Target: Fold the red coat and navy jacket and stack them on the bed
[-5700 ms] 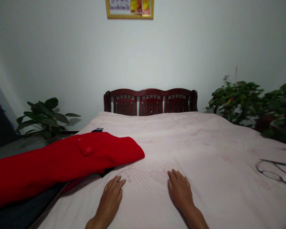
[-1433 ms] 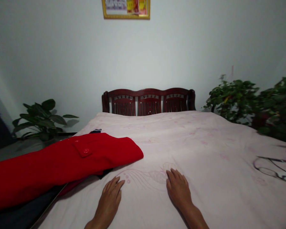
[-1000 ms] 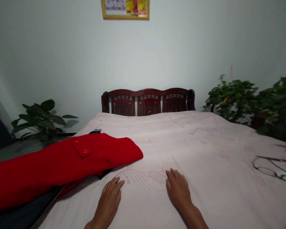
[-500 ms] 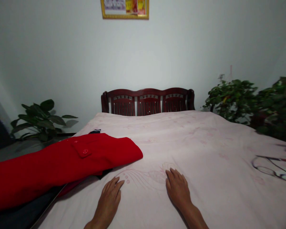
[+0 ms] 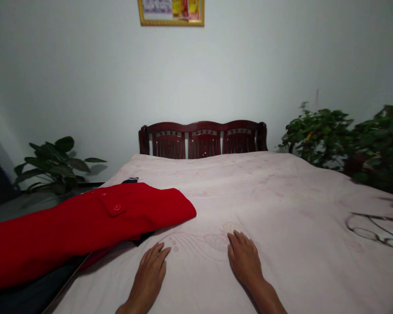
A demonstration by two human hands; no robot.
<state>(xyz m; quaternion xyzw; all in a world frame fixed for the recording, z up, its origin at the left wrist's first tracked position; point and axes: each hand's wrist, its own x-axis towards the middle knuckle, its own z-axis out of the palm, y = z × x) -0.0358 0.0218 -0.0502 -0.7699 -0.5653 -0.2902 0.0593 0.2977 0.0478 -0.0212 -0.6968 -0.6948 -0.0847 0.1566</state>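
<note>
My left hand point(image 5: 149, 271) lies palm down on a pale pink bedsheet point(image 5: 196, 283), fingers stretched out and holding nothing. My right hand point(image 5: 244, 258) rests the same way further to the right, its fingers loosely extended on the cloth. To the left of both hands is a red coat point(image 5: 94, 224) with a buttoned flap, spread over dark garments point(image 5: 29, 279). The coat's rounded end lies just beyond my left hand, apart from it. Printed floral lines run across the sheet between my hands.
Eyeglasses point(image 5: 367, 233) and a pen point(image 5: 380, 216) lie at the right edge of the bed. A dark wooden headboard point(image 5: 203, 139) stands against the wall. Leafy plants point(image 5: 55, 161) grow at the left, and bushier ones point(image 5: 321, 135) at the right. A gold-framed picture point(image 5: 172, 22) hangs above.
</note>
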